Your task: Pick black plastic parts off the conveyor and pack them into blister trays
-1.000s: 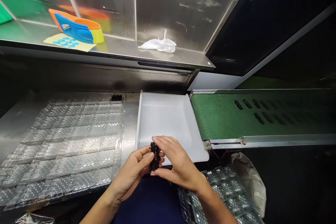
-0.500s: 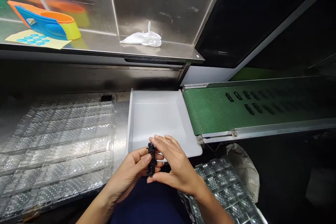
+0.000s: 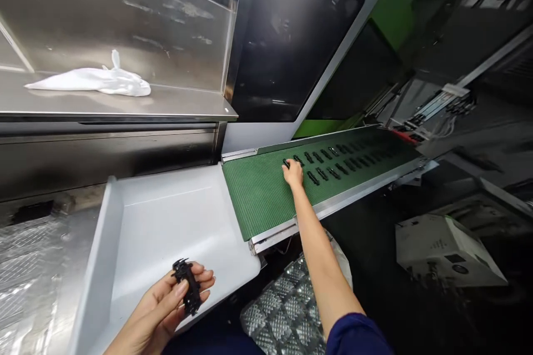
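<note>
My left hand point(image 3: 166, 302) is closed around a small black plastic part point(image 3: 187, 287), pinched upright between thumb and fingers above the front of the white tray point(image 3: 166, 211). My right arm stretches out over the green conveyor belt point(image 3: 260, 194). There my right hand point(image 3: 293, 173) has its fingers curled at the near end of the far row, on another black plastic part point(image 3: 286, 163) that is mostly covered by them. Several like parts point(image 3: 313, 177) lie in two rows along the belt.
A steel shelf point(image 3: 187, 102) with a crumpled white glove point(image 3: 104, 82) runs above the tray. Clear plastic trays lie at the left point(image 3: 20, 277) and below the belt point(image 3: 275, 310). The belt's metal side rail point(image 3: 275, 236) borders its near edge. A pale box-shaped machine point(image 3: 445, 249) stands at right.
My view has swung to the right. My right hand has left the part held in front of me and reached out to the belt. My left hand still holds its part.
</note>
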Tool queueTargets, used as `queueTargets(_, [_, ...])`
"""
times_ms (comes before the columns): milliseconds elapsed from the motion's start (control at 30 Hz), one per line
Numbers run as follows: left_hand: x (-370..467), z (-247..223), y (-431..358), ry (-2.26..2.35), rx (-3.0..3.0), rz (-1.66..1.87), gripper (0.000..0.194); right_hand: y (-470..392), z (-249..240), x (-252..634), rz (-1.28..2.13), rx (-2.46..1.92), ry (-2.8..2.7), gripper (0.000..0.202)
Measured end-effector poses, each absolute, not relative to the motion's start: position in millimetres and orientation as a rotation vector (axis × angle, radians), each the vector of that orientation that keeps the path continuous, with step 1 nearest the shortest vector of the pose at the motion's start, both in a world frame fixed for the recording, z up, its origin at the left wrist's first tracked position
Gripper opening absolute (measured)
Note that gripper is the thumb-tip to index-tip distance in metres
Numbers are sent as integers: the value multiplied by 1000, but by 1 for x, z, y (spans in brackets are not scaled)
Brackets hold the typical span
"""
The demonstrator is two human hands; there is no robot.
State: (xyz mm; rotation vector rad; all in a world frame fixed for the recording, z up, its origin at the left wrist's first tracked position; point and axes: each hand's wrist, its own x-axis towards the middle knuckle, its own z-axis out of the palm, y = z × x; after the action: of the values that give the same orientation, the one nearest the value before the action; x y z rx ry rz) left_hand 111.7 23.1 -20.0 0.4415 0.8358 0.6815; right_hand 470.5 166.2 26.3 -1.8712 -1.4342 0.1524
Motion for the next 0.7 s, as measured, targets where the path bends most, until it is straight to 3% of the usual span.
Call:
queueTargets(200, [117, -30, 35, 881, 360, 871, 38, 187, 29, 497, 257, -1886, -1339, 27])
queueTargets(500, [106, -3, 35, 812, 524, 967, 35, 53, 14, 297, 809, -1291, -1765, 29])
queueTargets(700, [55, -2, 20, 837, 608, 969, 32, 23, 23, 234, 620, -1048, -2288, 27])
